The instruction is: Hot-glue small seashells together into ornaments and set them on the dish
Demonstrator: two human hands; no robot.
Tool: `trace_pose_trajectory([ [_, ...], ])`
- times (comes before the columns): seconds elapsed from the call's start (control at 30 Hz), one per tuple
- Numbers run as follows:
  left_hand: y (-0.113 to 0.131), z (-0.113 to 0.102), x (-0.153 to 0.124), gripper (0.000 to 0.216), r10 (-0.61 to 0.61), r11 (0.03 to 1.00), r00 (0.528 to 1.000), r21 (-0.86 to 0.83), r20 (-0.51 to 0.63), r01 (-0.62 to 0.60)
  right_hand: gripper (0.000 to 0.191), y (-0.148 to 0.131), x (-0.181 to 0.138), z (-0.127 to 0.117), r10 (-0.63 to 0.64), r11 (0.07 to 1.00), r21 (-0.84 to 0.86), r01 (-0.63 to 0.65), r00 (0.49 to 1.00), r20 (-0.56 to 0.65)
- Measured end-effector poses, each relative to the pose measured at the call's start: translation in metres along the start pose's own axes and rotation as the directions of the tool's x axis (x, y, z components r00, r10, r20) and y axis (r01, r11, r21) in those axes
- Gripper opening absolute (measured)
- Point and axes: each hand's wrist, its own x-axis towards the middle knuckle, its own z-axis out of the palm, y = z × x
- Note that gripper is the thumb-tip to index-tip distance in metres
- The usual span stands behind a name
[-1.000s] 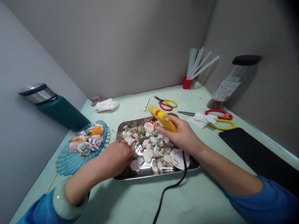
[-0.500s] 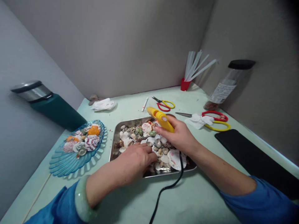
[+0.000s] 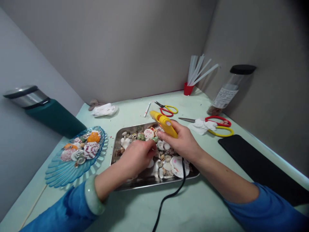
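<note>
A yellow glue gun is gripped in my right hand, with its nozzle pointing up and to the left over the far side of the tray. The black cord hangs down from it across the tray's near rim. My left hand is above the shells, fingers curled and thumb pressed in; whatever they pinch is hidden. Underneath lies a metal tray of mixed seashells, among them a large white scallop shell at the right.
On the left, a blue shell-shaped dish holds decorated shells beside a green bottle. Farther back are a marker, small scissors, larger scissors with tissue, a red cup of glue sticks, a jar and a black slab.
My left hand has lifted slightly from among the shells, and its fingers have drawn together. The glue gun stays in my right hand. The whole view has shifted a little.
</note>
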Motion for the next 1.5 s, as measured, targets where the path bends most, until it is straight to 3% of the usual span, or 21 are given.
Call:
trace_pose_trajectory([
  [0.13,-0.007,-0.009,-0.001,0.019,0.014,0.999,0.999,-0.051,0.043,-0.011,0.026,0.001,0.0,0.0,-0.007,1.0,-0.014,0.007,1.0,0.0],
  [0.27,-0.007,-0.01,-0.008,0.016,0.034,0.999,0.995,0.014,0.095,-0.035,0.025,0.001,0.001,0.0,-0.001,1.0,-0.02,0.001,1.0,-0.007],
  [0.37,-0.001,-0.006,-0.012,0.009,0.033,0.994,0.996,0.101,0.082,-0.041,0.025,0.001,0.001,0.0,-0.003,1.0,-0.024,0.003,1.0,0.0],
  [0.57,0.007,0.001,-0.013,0.017,0.017,0.977,0.998,0.213,0.061,-0.03,0.024,0.0,0.001,0.0,-0.024,1.0,-0.016,0.024,1.0,0.015],
  [0.67,0.005,-0.002,-0.014,0.007,0.019,0.973,0.998,0.23,0.053,-0.031,0.024,0.0,0.001,0.0,-0.022,0.999,-0.024,0.022,1.0,0.009],
  [0.77,0.001,-0.011,-0.013,0.013,0.002,0.97,1.0,0.243,0.013,-0.005,0.024,0.0,0.0,0.0,-0.027,0.999,-0.026,0.027,1.0,0.005],
  [0.83,-0.003,-0.02,-0.01,0.016,-0.013,0.978,1.0,0.208,-0.025,0.018,0.023,-0.001,0.0,0.0,-0.031,0.999,-0.021,0.031,1.0,-0.002],
  [1.03,-0.01,-0.033,-0.005,0.021,-0.128,0.988,0.981,-0.109,-0.149,0.112,0.026,-0.002,0.0,0.0,-0.007,1.0,0.021,0.007,1.0,-0.005],
  [1.23,-0.014,-0.021,-0.015,0.015,-0.026,0.974,0.998,0.227,0.065,0.011,0.024,-0.002,-0.001,0.0,-0.033,0.999,-0.026,0.033,0.999,-0.003],
  [1.5,-0.021,-0.009,-0.022,0.014,-0.059,0.966,0.994,0.256,0.09,0.035,0.025,-0.001,-0.001,-0.001,-0.022,1.0,-0.023,0.022,1.0,0.02],
])
